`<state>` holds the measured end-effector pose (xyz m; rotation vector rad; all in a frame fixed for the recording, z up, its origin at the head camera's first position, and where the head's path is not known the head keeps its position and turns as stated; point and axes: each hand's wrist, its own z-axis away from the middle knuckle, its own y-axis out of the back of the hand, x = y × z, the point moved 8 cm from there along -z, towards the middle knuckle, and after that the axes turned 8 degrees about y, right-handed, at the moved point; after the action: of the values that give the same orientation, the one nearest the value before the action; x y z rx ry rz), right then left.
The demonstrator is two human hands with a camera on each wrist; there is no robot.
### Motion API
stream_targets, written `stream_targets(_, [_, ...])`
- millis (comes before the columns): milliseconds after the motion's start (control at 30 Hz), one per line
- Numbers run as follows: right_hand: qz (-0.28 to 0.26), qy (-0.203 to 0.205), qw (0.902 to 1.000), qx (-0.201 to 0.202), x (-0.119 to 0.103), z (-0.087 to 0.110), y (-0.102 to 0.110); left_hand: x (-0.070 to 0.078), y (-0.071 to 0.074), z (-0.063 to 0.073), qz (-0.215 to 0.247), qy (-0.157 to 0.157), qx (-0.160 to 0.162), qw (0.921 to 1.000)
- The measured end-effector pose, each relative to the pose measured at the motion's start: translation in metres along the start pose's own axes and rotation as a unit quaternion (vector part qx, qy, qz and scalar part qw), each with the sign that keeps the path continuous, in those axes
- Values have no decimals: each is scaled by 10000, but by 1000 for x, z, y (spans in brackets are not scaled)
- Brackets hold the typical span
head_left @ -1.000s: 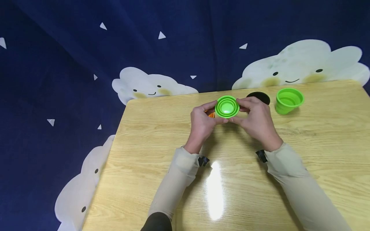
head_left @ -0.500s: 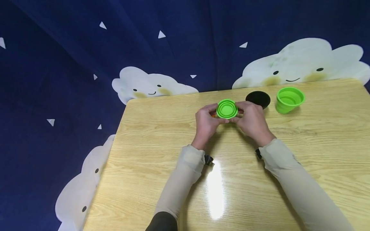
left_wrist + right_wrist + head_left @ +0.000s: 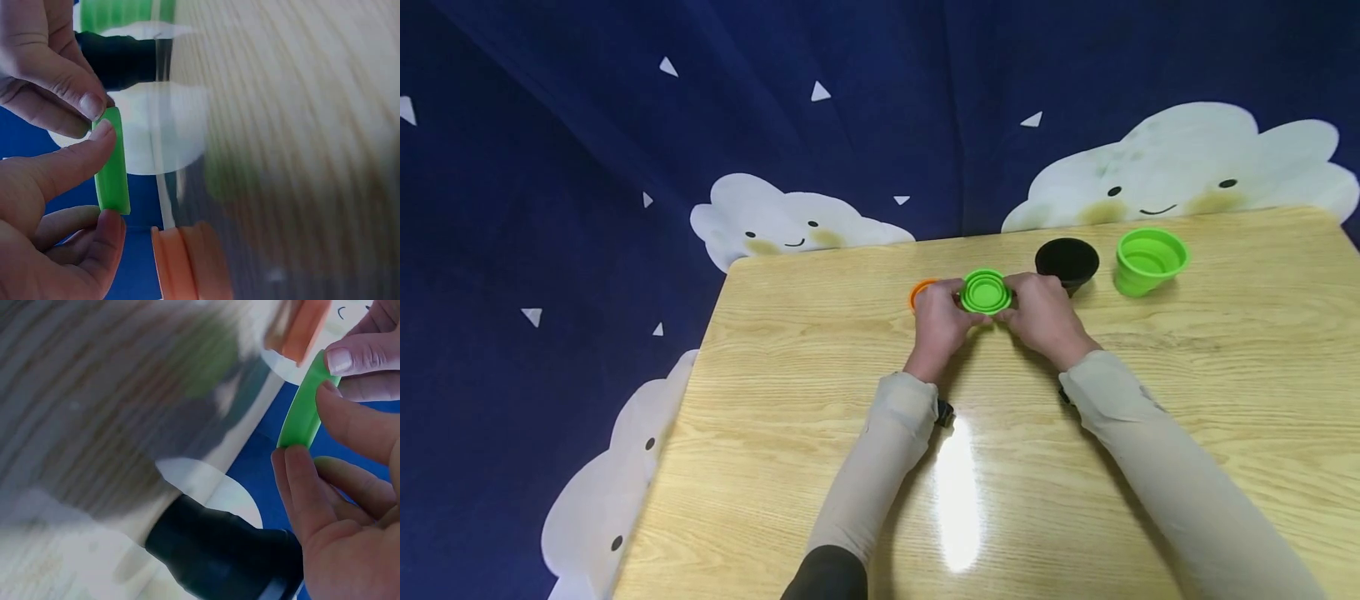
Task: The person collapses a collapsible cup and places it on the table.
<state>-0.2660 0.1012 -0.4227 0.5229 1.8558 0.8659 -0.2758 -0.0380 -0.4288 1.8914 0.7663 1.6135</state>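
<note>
A green collapsible cup (image 3: 987, 292), folded flat into concentric rings, is held level between both hands. My left hand (image 3: 937, 327) pinches its left side, with the thumb at the near edge. On the opposite side my right hand (image 3: 1043, 317) grips the rim between thumb and fingers. Both wrist views show the flat cup edge-on, a little above the table surface. Just behind my left hand stands an orange collapsible cup (image 3: 187, 262), low and mostly hidden by that hand in the head view.
A black cup (image 3: 1067, 260) stands open-side up just beyond my right hand. Farther right is a tall, extended green cup (image 3: 1152, 262). The wooden table (image 3: 775, 400) ends at a dark blue curtain (image 3: 865, 108) with cloud prints.
Both hands have lowered the folded green cup toward the table, and the right hand has shifted left. More of the orange cup and the black cup now shows.
</note>
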Motion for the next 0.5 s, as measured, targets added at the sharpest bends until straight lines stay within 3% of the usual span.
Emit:
stream_targets(233, [195,-58,9996,-178,4,-1,-9,-2,-8,-3,-825,-46,-157,9965])
stream_targets(500, [390,-65,9986,-340,8,-2,-13,-1,-16,-7,-1637,66,-255,9862])
